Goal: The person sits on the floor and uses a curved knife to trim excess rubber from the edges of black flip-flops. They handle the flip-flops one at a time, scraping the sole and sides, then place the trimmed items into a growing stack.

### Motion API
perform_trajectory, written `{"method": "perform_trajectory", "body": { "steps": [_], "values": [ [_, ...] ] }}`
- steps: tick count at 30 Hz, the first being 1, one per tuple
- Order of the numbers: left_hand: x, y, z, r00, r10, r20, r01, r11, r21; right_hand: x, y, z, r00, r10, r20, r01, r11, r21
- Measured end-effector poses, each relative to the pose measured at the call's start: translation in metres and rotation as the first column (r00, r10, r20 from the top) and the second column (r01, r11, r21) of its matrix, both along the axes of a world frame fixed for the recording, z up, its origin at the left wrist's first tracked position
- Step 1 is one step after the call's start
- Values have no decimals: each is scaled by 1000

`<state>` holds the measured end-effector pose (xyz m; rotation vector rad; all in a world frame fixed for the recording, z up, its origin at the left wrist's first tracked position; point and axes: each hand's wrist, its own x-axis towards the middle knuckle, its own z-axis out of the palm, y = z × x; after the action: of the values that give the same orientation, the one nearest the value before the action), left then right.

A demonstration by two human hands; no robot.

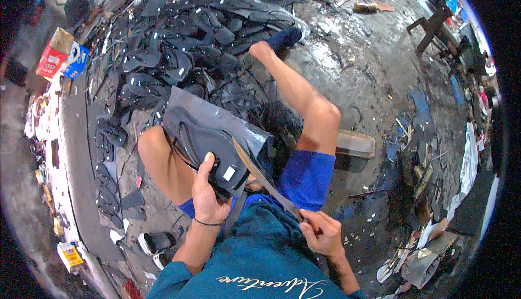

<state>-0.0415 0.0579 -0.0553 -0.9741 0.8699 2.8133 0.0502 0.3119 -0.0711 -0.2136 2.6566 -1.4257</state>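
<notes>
My left hand (208,197) grips a black flip-flop (204,135) near its heel end, the thumb pressed on top. A small white label sits on the footbed. Behind the sole extends a grey-black rubber sheet (239,118); whether the two are joined I cannot tell. In my right hand (324,235) is a long, slightly curved knife (266,182), the fingers wrapped around its handle. The blade slants up and left along the flip-flop's right edge, over or beside the sheet; contact is unclear. My left fingers are mostly hidden beneath the sole.
A large heap of black flip-flops (173,63) spreads ahead and left. A wooden block (355,143) lies right of my bent leg. Red and blue boxes (54,54) stand far left, a yellow box (70,255) nearer. Scraps litter the right side, by a dark metal stand (434,27).
</notes>
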Motion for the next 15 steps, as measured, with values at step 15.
{"method": "perform_trajectory", "body": {
  "steps": [15],
  "values": [
    [79, -21, -50, 993, 19, 119, 11, 969, -245, -63, -82, -10, 985, 168, 28, -164, 980, -117]
  ]
}}
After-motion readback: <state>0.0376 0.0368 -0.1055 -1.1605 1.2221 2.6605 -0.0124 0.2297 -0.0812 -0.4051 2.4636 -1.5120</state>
